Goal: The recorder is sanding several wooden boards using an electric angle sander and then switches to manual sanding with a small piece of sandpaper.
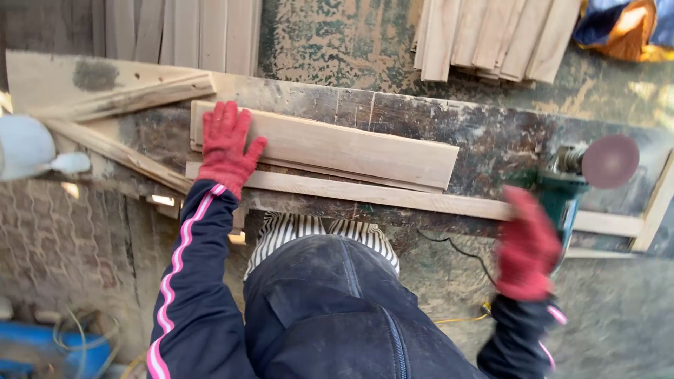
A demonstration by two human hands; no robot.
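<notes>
My left hand (226,144), in a red glove, lies flat with fingers spread on the left end of a pale wooden plank (344,147) stacked on a dark worn workbench (505,137). A long thin wooden strip (393,196) runs along the bench's near edge under the plank. My right hand (526,245), also in a red glove and blurred, is at the green body of an angle grinder (565,193) whose reddish sanding disc (609,161) rests by the bench's right end. Whether the fingers close around the grinder is unclear.
Stacks of pale wooden slats lean at the back left (175,31) and back right (491,35). Rough wood offcuts (119,102) lie on the bench's left part. A white object (28,147) sits at the left edge. A black cable (456,249) hangs below the bench.
</notes>
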